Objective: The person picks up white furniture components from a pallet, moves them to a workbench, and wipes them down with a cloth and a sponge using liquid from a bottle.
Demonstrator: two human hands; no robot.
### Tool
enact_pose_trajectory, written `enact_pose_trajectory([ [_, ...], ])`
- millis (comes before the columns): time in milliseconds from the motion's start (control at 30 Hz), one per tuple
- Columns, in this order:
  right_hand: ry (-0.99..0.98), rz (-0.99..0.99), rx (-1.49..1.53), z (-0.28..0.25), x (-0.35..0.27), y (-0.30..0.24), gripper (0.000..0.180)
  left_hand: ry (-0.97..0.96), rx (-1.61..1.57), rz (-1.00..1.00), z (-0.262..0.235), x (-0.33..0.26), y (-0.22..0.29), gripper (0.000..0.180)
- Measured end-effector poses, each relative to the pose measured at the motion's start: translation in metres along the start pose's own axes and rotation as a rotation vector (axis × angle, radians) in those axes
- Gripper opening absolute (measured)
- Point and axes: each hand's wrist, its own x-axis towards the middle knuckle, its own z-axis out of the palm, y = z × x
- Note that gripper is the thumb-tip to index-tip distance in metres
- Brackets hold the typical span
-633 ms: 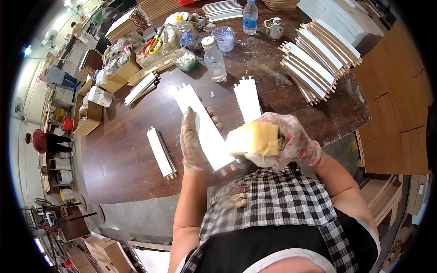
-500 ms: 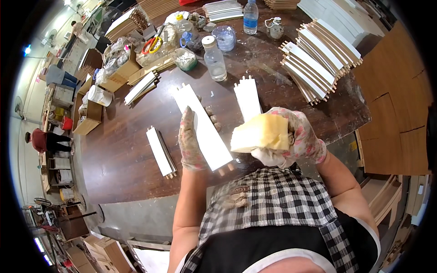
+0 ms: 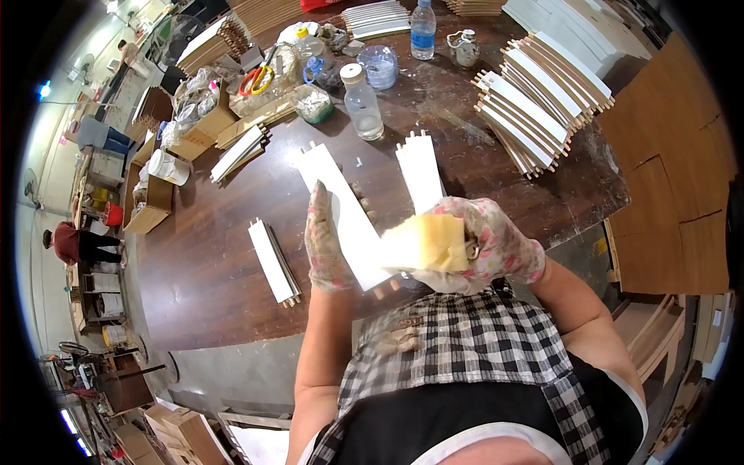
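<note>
My left hand (image 3: 325, 248), in a floral glove, grips a long white slat (image 3: 341, 213) with short wooden pegs at its ends. The thumb lies along the slat's left side, while the fingertips show past its right edge. In my right hand (image 3: 496, 240), also gloved, is a yellow sponge block (image 3: 430, 242) with a whitish cloth (image 3: 438, 280) bunched beneath it. The sponge is over the near right part of the slat; whether it touches cannot be seen. Behind it lies a short white pegged slat stack (image 3: 421, 170). Another small stack (image 3: 271, 260) lies left of my left hand.
Fanned slat stacks (image 3: 535, 101) fill the table's right side. A clear bottle (image 3: 362, 105), a water bottle (image 3: 423, 31), a glass jar (image 3: 463, 50) and a plastic tub (image 3: 378, 68) stand farther back. Scissors (image 3: 257, 80) and cardboard boxes (image 3: 205, 120) are at left. Other people stand far left.
My right hand has moved left and slightly nearer with the sponge, which now overlaps the slat's near end. My left hand and the slat stay almost where they were.
</note>
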Motion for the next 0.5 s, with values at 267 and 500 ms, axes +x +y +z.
enact_pose_trajectory([
  [267, 0.122, -0.085, 0.01, -0.001, 0.008, 0.001, 0.049, -0.015, -0.069, -0.027, 0.007, -0.003, 0.001, 0.044],
  [500, 0.009, -0.091, -0.029, -0.016, 0.001, 0.006, 0.049, 0.016, -0.025, -0.009, -0.001, -0.001, 0.0, 0.043],
])
